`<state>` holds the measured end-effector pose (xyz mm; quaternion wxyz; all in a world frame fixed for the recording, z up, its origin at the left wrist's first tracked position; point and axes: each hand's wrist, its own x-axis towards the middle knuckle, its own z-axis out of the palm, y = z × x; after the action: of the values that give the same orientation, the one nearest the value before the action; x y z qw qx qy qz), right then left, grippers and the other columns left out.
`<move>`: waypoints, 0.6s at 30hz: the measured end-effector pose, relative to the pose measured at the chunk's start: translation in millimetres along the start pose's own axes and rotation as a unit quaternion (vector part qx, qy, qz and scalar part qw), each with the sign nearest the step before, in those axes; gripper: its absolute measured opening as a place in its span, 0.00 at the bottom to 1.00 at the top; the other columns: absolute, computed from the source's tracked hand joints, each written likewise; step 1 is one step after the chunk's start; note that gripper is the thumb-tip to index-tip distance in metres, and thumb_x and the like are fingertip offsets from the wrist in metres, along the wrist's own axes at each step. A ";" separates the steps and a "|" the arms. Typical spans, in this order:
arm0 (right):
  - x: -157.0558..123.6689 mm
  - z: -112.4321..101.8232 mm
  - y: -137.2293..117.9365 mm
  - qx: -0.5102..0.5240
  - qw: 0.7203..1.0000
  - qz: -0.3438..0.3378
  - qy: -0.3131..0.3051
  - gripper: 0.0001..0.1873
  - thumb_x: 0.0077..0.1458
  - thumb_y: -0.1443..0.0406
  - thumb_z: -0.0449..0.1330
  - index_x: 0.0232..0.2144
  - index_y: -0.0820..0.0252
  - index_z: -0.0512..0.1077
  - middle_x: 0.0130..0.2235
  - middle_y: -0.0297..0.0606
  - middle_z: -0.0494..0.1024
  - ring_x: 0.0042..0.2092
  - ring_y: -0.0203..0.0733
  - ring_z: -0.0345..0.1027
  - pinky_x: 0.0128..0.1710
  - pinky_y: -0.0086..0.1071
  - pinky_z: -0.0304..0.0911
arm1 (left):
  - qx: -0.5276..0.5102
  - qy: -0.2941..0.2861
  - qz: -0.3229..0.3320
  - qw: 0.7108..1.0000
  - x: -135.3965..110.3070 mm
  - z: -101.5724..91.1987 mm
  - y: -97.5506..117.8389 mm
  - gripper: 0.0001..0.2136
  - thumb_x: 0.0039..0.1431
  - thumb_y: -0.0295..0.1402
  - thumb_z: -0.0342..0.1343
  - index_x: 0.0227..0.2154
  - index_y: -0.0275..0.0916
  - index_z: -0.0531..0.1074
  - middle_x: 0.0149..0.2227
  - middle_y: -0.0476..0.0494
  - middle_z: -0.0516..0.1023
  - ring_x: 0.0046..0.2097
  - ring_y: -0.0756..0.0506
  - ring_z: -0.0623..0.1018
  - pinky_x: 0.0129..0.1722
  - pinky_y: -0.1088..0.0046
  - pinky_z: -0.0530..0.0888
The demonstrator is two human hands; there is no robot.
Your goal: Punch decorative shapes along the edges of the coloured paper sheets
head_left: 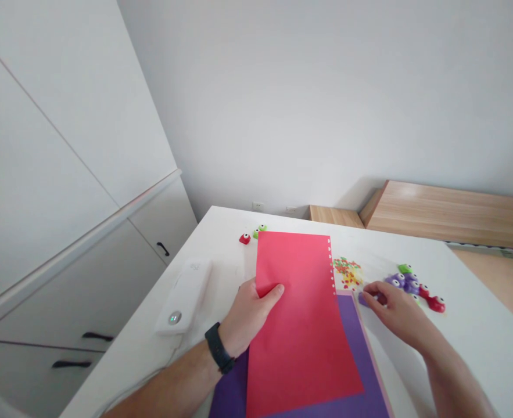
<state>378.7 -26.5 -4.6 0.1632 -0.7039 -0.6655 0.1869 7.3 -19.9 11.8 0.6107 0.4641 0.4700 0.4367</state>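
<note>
My left hand [250, 316] pinches the left edge of a red paper sheet [302, 313], thumb on top, lifting it over a purple sheet [361, 354] on the white table [478, 331]. The red sheet's right edge carries a row of small punched notches. My right hand [398, 313] rests on the table to the right, its fingers closed round a small purple craft punch [365, 299]. A dark watch is on my left wrist.
Several small punches, purple, green and red [413, 284], lie right of my right hand. A pile of coloured paper bits [347, 273] lies beside the red sheet. Red and green punches [251, 235] sit at the far edge. A white device [184, 296] lies at left.
</note>
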 end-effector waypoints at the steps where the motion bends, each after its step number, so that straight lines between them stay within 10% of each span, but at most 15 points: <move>1: -0.1 0.1 -1.0 -0.001 1.000 0.002 0.007 0.21 0.64 0.48 0.58 0.40 0.54 0.83 0.40 0.42 0.87 0.39 0.51 0.81 0.41 0.43 0.70 | -0.004 -0.002 -0.004 1.000 0.1 0.1 -0.9 0.17 0.67 0.42 0.66 0.52 0.38 0.82 0.59 0.35 0.84 0.58 0.31 0.84 0.61 0.51 0.78; 18: 2.9 2.8 -12.4 0.000 0.984 0.039 0.171 0.23 0.63 0.45 0.60 0.39 0.56 0.82 0.32 0.41 0.84 0.30 0.47 0.76 0.32 0.38 0.65 | -0.003 -0.009 -0.024 1.000 3.4 0.8 -2.9 0.18 0.65 0.42 0.66 0.51 0.37 0.83 0.56 0.35 0.85 0.57 0.31 0.84 0.58 0.54 0.80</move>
<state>366.5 -22.9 -1.2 0.2672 -0.7511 -0.5996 0.0700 9.0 -17.2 8.5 0.6269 0.4549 0.4739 0.4190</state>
